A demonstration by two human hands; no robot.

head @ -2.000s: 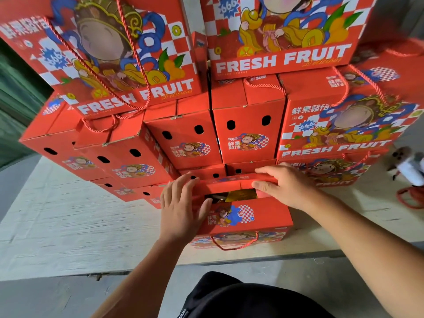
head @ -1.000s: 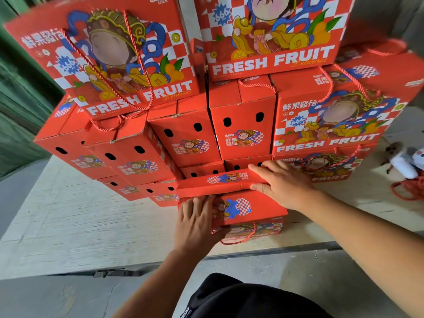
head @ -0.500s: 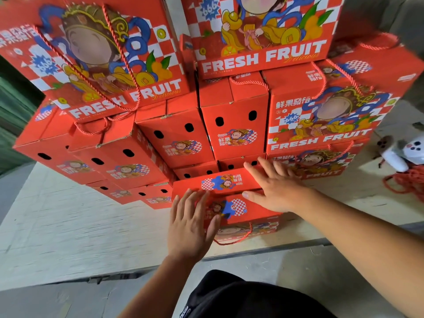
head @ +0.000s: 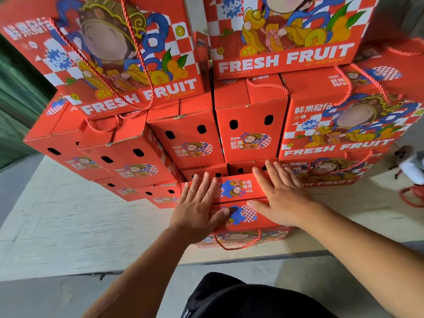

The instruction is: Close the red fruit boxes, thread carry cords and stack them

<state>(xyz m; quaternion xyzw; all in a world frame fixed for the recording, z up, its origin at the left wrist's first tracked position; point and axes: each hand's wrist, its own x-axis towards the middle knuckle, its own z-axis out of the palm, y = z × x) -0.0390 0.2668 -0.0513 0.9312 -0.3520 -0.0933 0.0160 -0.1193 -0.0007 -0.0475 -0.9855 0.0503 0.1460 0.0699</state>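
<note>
A red fruit box (head: 243, 212) stands in front of me on a pale board, its two top flaps folded down. My left hand (head: 197, 207) presses flat on the left side of the flaps, fingers straight and spread, thumb on the near flap. My right hand (head: 282, 198) presses flat on the right side, fingers reaching toward the stack behind. A red carry cord (head: 238, 245) loops down the box's front face. Behind it rises a stack of closed red "FRESH FRUIT" boxes (head: 252, 125), several with red cords.
The pale board (head: 75, 226) spreads to the left and ends at a near edge above a grey floor (head: 46, 297). A white object (head: 413, 168) and a coil of red cord (head: 410, 198) lie at the right. A green wall is at far left.
The box's top flaps went from partly open to folded down. Both hands moved from holding the flap edges to pressing flat on the closed top.
</note>
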